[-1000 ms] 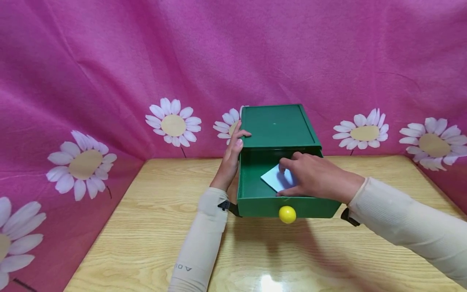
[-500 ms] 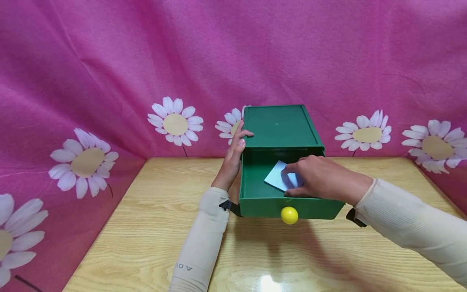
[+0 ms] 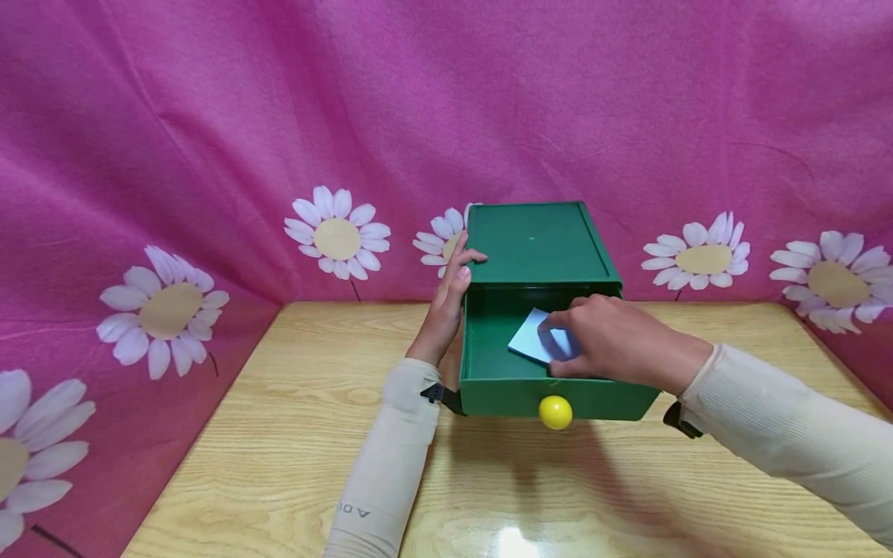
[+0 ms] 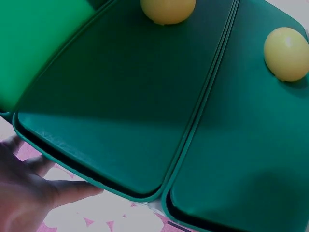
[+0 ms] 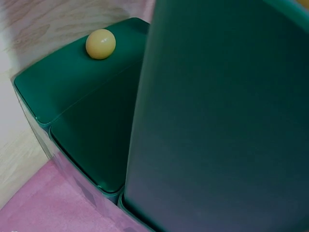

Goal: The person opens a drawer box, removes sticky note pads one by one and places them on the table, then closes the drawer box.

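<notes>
A green drawer cabinet stands on the table, its top drawer pulled out toward me with a yellow round knob on the front. On the drawer floor lies a pale blue square pad of paper. My right hand reaches in over the drawer's front wall, thumb and curled fingers pinching the pad, covering its right part. My left hand rests along the cabinet's left side, fingertips at the top edge. In the left wrist view the left hand touches the cabinet edge. The right wrist view shows no hand.
Lower drawer fronts sit closed beneath, with yellow knobs. The pulled-out drawer's underside fills much of the right wrist view. A wood-grain table lies below, and a pink flowered cloth hangs behind and at the sides.
The right hand has shifted slightly to the right, its thumb and fingers moving over the pad. The left hand stays against the cabinet. The whole view has drifted slightly.
</notes>
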`<state>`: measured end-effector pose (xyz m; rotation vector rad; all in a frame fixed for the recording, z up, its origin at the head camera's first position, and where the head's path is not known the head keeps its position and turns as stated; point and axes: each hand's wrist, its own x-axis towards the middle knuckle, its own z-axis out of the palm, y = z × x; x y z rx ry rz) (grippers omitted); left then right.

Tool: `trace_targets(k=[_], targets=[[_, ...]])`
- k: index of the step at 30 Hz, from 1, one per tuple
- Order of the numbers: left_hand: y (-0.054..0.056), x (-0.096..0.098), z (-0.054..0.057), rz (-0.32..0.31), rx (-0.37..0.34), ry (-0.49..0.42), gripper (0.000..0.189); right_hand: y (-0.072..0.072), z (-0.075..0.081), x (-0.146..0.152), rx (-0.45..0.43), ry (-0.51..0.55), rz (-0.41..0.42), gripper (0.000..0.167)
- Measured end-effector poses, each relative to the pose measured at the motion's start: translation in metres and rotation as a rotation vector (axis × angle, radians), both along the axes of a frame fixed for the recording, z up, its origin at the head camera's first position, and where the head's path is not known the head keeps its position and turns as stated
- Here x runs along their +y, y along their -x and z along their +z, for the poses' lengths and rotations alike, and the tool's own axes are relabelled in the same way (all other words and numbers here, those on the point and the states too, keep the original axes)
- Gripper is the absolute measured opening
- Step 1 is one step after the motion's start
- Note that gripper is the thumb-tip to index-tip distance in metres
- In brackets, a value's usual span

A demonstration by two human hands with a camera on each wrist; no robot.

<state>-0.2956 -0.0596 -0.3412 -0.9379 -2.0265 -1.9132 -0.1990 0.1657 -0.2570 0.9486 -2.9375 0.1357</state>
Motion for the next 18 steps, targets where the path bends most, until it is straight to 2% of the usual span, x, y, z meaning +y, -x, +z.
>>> trace_targets(k=[8, 12, 18], targets=[[0.007, 0.003, -0.008, 0.021, 0.012, -0.007, 0.043, -0.001, 0.000, 0.002, 0.007, 0.024, -0.009, 0.046], [0.007, 0.003, -0.009, 0.030, 0.006, -0.001, 0.043, -0.002, 0.002, 0.003, 0.006, 0.056, -0.014, 0.043], [-0.015, 0.000, 0.012, -0.002, -0.005, 0.001, 0.041, -0.004, 0.008, 0.001, 0.031, 0.082, -0.005, 0.041]])
